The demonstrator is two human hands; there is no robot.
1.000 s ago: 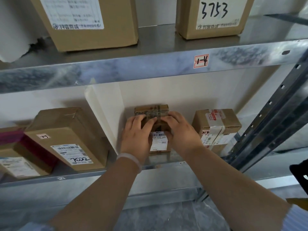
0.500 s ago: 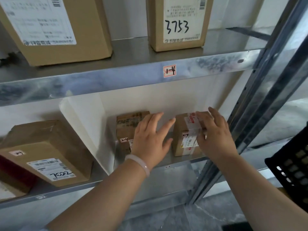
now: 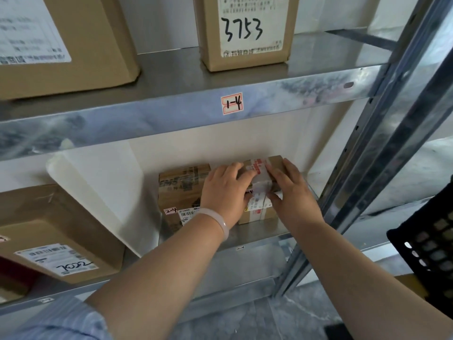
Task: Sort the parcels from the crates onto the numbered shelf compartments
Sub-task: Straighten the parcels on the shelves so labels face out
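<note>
Seating step: left hand (image 3: 224, 195) and right hand (image 3: 295, 200) gripped the taped parcel (image 3: 256, 211), fingers over its top, thumbs on its front.
Parcel place: lower shelf (image 3: 264, 235), end compartment, beside a brown parcel (image 3: 181, 187).
Next move: probably release, then back to the crate (image 3: 431, 244).

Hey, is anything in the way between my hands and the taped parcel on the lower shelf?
Nothing visible does. The left hand and right hand both hold the taped parcel on the lower shelf. A printed parcel stands just to its left, not between.
</note>
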